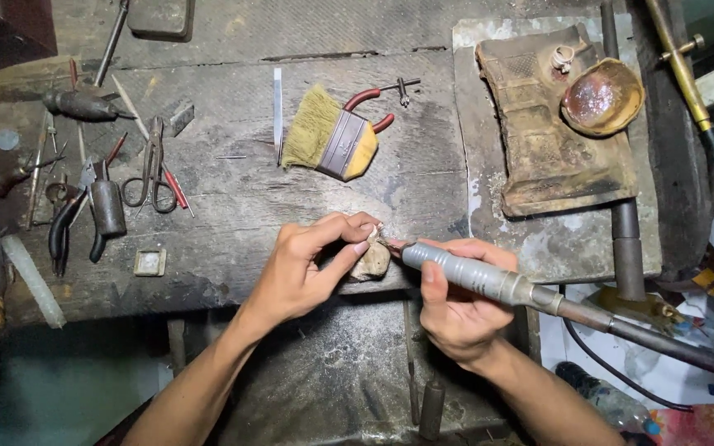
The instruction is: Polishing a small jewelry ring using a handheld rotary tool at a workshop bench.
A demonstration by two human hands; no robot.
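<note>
Small pale piece (371,239), pinched in left-hand (311,264) fingertips, propped on a worn wooden peg (371,263) at the table (241,206) front edge, dead centre of the head view. Right hand (456,310) at four o'clock, grip wrapped tight round a grey rotary handpiece (464,274), tip meeting the piece from three o'clock. Best kept light on the tip, pinch braced on the peg, wrists low and steady. At twelve o'clock, yellow brush (328,132); at ten, scissors (150,169); at two, scorched soldering pad (547,124).
</note>
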